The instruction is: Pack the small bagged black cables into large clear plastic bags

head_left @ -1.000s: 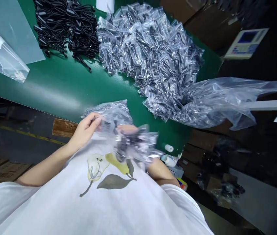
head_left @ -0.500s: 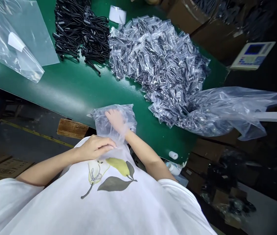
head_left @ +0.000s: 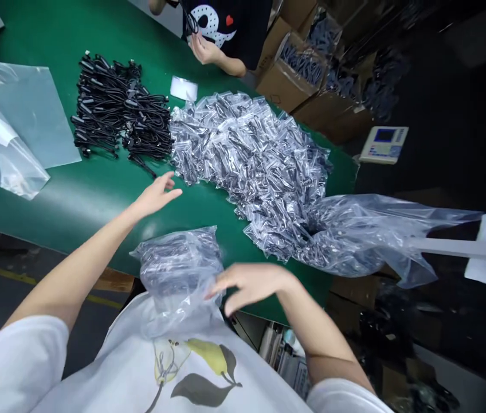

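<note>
My left hand (head_left: 159, 196) is stretched over the green table with its fingers apart, holding nothing, close to the front of a stack of black cables (head_left: 126, 112). A filled clear plastic bag (head_left: 178, 258) lies at the table's front edge against my body, its open end toward me. Beside the bag's right side hovers my right hand (head_left: 249, 285), fingers spread and slightly blurred; whether it touches the plastic I cannot tell. Beyond, a large heap of small clear bags with dark cables inside (head_left: 260, 166) spreads across the table.
Flat clear bags (head_left: 19, 126) lie at the left. A large clear sack (head_left: 367, 229) extends off the right end of the heap. Another person's hand (head_left: 203, 49) holds a black cable across the table. Cartons (head_left: 290, 80) and a scale display (head_left: 384, 144) stand behind.
My right hand has come out of the clear bag and moved right. My left hand has left the bag's mouth and reached forward toward the cables. The view shifted, bringing another person into sight.
</note>
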`<state>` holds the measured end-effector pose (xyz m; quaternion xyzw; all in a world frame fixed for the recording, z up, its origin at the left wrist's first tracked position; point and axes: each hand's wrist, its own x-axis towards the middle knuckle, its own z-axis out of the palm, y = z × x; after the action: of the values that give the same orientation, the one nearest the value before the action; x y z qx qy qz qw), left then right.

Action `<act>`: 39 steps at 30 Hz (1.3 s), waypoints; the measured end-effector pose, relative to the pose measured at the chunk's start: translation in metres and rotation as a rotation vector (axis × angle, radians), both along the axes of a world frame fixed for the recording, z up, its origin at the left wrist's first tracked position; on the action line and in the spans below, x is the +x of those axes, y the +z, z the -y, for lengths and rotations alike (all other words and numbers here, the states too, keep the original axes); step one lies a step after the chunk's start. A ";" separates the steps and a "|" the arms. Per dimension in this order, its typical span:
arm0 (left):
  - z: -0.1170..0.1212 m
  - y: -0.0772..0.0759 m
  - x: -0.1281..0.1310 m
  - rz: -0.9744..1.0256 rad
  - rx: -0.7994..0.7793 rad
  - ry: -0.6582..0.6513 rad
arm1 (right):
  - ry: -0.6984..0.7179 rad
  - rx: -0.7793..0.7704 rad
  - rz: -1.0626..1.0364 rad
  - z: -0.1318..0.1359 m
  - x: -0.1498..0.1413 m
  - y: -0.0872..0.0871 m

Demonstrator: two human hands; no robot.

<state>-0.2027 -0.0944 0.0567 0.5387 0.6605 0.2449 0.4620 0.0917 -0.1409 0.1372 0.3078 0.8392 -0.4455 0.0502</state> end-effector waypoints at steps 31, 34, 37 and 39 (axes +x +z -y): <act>-0.004 -0.090 0.123 -0.499 0.075 -0.524 | -0.968 -0.261 -0.088 0.019 0.026 -0.182; -0.012 -0.106 0.140 -0.549 0.001 -0.473 | -1.444 -0.778 -0.255 0.006 0.014 -0.193; -0.015 -0.114 0.145 -0.546 -0.072 -0.399 | -1.677 -1.021 -0.356 -0.030 -0.005 -0.204; -0.016 -0.113 0.144 -0.508 -0.145 -0.318 | -1.802 -1.050 -0.322 -0.044 -0.014 -0.207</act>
<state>-0.0587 -0.0786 -0.0560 0.6448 0.6783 -0.0209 0.3518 0.0772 -0.0966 -0.0700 0.6943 -0.0010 -0.6611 -0.2844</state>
